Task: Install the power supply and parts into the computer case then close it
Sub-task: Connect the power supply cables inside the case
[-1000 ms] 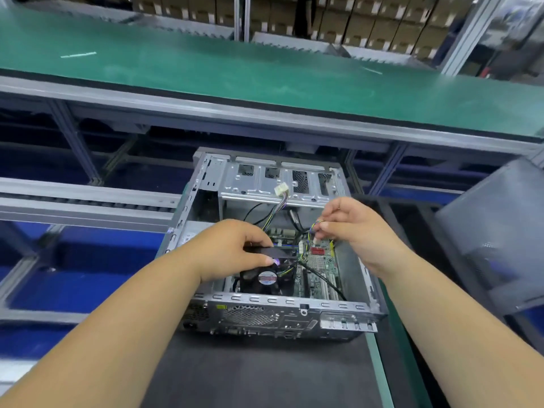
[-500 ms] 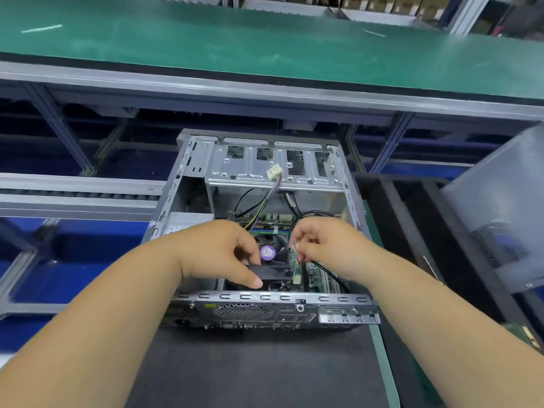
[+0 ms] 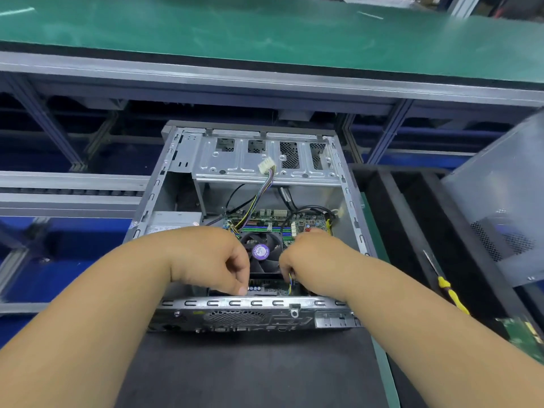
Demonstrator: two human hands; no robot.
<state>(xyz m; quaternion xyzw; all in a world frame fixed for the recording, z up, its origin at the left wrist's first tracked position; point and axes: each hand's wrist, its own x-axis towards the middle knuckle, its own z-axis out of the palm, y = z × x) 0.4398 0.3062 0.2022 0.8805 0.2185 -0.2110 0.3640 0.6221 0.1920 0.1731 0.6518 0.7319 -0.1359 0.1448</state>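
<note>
The open computer case (image 3: 350, 201) lies on its side on a black mat, rear panel toward me. Inside sit the green motherboard (image 3: 265, 223) and a black CPU fan (image 3: 260, 251) with a purple sticker. A grey power supply (image 3: 173, 222) sits in the left of the case, partly hidden by my left arm. My left hand (image 3: 212, 260) reaches in beside the fan, fingers curled down near the board's front edge. My right hand (image 3: 312, 260) pinches a thin bundle of coloured wires (image 3: 290, 282) just right of the fan. A white connector (image 3: 266, 165) on a wire bundle rests on the drive cage.
The case's grey side panel (image 3: 500, 219) leans at the right. A yellow-handled screwdriver (image 3: 447, 290) lies on the black tray beside the case, with a green circuit board (image 3: 521, 334) near it. A green conveyor (image 3: 265, 30) runs across behind.
Both hands have moved toward me, down to the near edge of the motherboard. My right hand has carried the wires from the far right of the board to beside the fan.
</note>
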